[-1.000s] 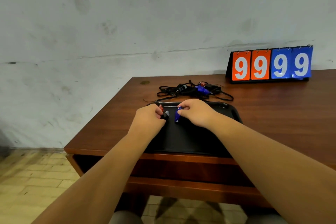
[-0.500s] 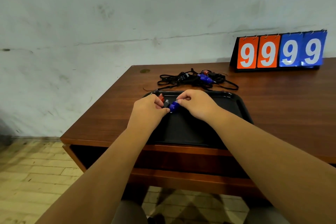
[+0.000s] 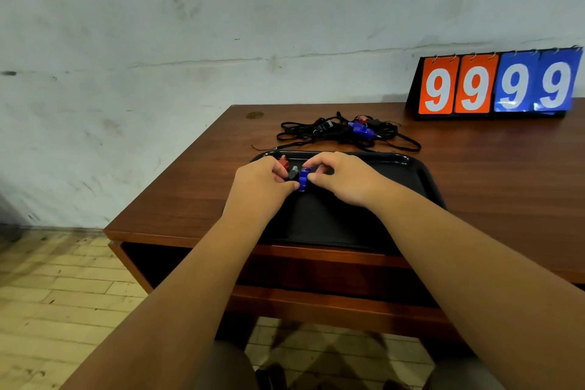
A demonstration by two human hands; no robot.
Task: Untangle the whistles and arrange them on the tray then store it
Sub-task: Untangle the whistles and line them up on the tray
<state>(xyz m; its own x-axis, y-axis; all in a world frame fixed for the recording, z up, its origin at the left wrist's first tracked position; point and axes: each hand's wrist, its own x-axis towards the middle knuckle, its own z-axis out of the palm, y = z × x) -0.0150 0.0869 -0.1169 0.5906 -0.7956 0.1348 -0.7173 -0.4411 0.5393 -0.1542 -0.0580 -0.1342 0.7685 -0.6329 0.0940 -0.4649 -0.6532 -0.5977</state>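
Note:
A black tray lies on the wooden table near its front edge. At the tray's far left corner sit a red whistle, a black whistle and a blue whistle in a row. My left hand has curled fingers on the black whistle and touches the blue one. My right hand pinches the blue whistle between thumb and forefinger. Behind the tray lies a tangle of black lanyards with a blue whistle and a red whistle in it.
A flip scoreboard reading 9999 stands at the back right of the table, against the wall. The table's left edge and front edge are close to the tray. Pale floor tiles lie below on the left.
The blue whistle has turned from slanting to lying roughly upright beside the black one. Both hands stayed at the tray's far left corner; the camera view shifted a little.

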